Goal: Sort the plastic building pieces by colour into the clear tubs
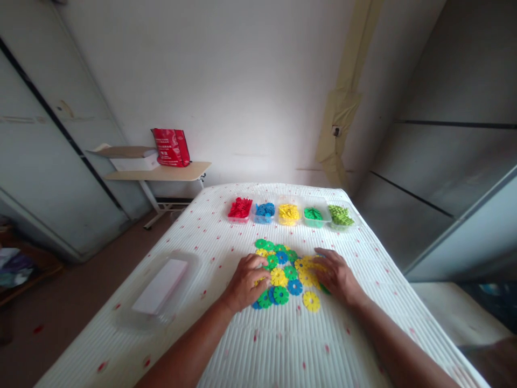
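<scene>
Several flat, notched plastic discs lie in a loose pile between my hands, among them a green disc [281,295], a blue disc [294,287] and a yellow disc [311,302]. My left hand [247,279] rests at the pile's left edge, its fingers curved and apart beside green and yellow discs. On the right side, my right hand [338,276] lies over yellow discs with its fingers spread. Its fingertips cover part of the pile. Neither hand visibly grips a disc.
Beyond the pile stand clear tubs with red pieces [241,207], blue pieces [265,210], yellow pieces [288,212], green pieces [313,214] and light-green pieces [340,215]. A clear plastic tray [188,275] holding a pale rectangular card [161,286] is at left on the ribbed tablecloth [278,350].
</scene>
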Demonstrator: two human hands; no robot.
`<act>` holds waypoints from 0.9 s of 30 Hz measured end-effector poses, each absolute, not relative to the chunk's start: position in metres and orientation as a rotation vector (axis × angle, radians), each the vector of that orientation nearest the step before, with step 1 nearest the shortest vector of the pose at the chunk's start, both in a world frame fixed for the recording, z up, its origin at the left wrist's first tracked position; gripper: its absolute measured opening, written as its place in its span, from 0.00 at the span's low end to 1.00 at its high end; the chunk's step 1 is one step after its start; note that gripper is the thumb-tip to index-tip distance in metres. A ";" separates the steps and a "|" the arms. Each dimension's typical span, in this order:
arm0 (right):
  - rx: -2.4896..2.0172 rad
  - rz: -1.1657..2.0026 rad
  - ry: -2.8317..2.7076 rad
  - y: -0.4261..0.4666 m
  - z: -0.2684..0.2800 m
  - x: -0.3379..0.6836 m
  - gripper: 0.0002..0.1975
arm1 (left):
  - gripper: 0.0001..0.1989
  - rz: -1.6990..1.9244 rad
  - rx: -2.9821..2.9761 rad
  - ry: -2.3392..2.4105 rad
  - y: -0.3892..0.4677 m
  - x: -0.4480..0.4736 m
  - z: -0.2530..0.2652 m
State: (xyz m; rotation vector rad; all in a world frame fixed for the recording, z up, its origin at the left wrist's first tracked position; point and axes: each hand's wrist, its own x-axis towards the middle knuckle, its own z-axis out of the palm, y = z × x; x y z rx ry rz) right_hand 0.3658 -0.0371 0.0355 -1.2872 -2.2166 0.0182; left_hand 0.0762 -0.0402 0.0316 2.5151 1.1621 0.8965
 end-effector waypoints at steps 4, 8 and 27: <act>-1.112 0.089 -2.388 -0.043 0.040 0.356 0.14 | 0.10 0.849 2.549 1.118 -0.041 0.077 0.032; -1.172 0.011 -2.421 -0.040 0.034 0.354 0.16 | 0.16 0.795 2.623 1.120 -0.043 0.080 0.034; -1.432 0.069 -1.949 -0.031 0.047 0.387 0.11 | 0.04 0.860 2.649 1.174 -0.043 0.081 0.038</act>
